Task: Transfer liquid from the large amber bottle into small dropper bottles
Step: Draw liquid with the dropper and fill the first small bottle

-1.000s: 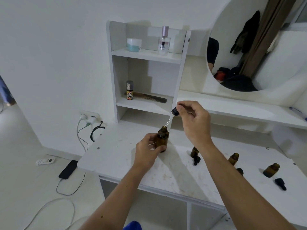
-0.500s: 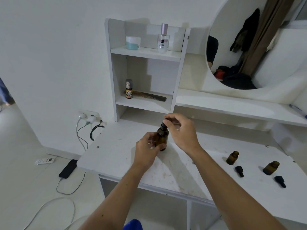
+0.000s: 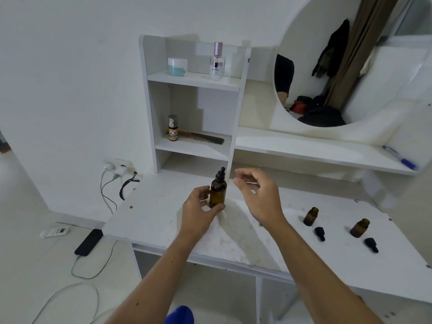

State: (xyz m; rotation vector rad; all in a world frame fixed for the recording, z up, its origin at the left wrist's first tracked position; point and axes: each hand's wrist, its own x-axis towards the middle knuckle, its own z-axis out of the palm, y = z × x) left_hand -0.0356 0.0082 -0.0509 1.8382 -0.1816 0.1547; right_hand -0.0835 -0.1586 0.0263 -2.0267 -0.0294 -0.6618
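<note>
Two bare forearms reach in from the bottom edge, their elbows cut off by the frame, over a scuffed white vanity tabletop [image 3: 163, 220]. The left hand [image 3: 198, 211] wraps the lower body of the large amber glass bottle [image 3: 218, 192], which stands upright on the tabletop near its middle, its black dropper cap [image 3: 220, 174] seated on the neck; thumb and fingers press against the glass, though the fingers on the far side are hidden behind the bottle. The right hand [image 3: 259, 195] hovers just beside the bottle to its right, clear of it, fingers loosely curled and apart, holding nothing.

Farther right on the same surface stand two small amber dropper bottles, the nearer-centre one [image 3: 311, 216] and the right-hand one [image 3: 360, 228], both uncapped; a loose black dropper cap [image 3: 319, 233] lies by the first and another [image 3: 371, 244] by the second. Whether either small bottle holds liquid cannot be made out.

Behind the hands rises a white open shelf unit [image 3: 236, 127], carrying a dark comb [image 3: 205, 137] and a small labelled bottle [image 3: 173, 127], its label too small to read. A round wall mirror [image 3: 374, 78], cut off at the top, reflects dim clothing.
</note>
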